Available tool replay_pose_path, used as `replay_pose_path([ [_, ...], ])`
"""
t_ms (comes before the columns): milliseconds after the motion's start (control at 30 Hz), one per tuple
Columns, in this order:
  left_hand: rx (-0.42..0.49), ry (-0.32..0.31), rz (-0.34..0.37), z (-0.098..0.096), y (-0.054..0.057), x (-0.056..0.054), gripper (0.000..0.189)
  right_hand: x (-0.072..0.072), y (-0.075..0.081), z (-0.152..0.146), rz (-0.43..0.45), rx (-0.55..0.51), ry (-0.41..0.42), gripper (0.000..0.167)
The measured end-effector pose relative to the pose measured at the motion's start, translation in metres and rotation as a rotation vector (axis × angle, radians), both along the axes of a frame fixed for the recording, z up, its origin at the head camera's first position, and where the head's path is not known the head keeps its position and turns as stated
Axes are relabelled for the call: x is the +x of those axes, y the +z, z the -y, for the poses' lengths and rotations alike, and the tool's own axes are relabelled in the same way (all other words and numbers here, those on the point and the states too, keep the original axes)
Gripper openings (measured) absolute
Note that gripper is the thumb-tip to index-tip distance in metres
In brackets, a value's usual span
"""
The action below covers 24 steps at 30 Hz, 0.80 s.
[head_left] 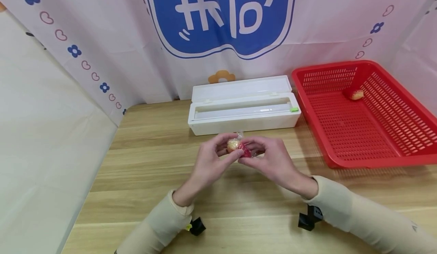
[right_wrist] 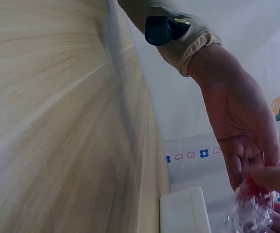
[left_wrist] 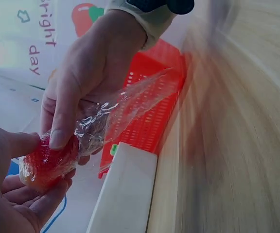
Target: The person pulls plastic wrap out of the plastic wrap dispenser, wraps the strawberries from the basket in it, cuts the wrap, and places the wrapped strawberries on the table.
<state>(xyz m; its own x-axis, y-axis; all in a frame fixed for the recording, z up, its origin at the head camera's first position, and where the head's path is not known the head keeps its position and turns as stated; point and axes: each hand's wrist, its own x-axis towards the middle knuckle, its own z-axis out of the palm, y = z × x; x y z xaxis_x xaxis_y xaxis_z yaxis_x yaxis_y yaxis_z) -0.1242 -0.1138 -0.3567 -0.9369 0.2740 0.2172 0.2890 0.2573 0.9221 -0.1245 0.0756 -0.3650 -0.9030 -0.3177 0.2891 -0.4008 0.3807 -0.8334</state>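
Between my two hands is a small rounded thing, red on one side and pale gold on the other (head_left: 234,145), wrapped in clear cling film (left_wrist: 130,104). My left hand (head_left: 211,157) grips its gold end with thumb and fingers. From the other side my right hand (head_left: 273,159) pinches the red end, thumb pressed on top in the left wrist view. Loose film trails out past the right fingers there. Both hands are above the wooden table (head_left: 150,178), in front of a white cling film box (head_left: 244,123) with its lid up and a roll inside.
On the right stands a red plastic basket (head_left: 362,125) with slotted walls. A similar red and gold thing (head_left: 357,94) lies in its far corner. A printed white curtain (head_left: 129,30) hangs behind and beside the table.
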Motion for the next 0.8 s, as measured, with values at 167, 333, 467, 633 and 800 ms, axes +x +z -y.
replay_pose_path([
  [167, 0.053, -0.001, 0.025, 0.004, 0.001, 0.000, 0.039, 0.003, 0.003, -0.009, 0.017, -0.038, -0.006, 0.041],
  [333, 0.076, -0.041, 0.051, 0.008, 0.004, -0.002, 0.041, -0.003, 0.007, -0.018, -0.022, -0.046, -0.118, 0.037],
  [467, 0.092, -0.134, 0.052, 0.011, 0.006, 0.000, 0.041, -0.010, 0.011, -0.022, 0.073, -0.065, 0.000, 0.057],
  [633, 0.104, -0.223, 0.049, 0.013, 0.007, 0.001, 0.043, -0.012, 0.013, -0.022, 0.292, -0.108, 0.200, 0.056],
  [800, 0.094, -0.252, 0.042, 0.015, 0.008, 0.001, 0.043, -0.011, 0.014, -0.020, 0.271, -0.145, 0.170, 0.038],
])
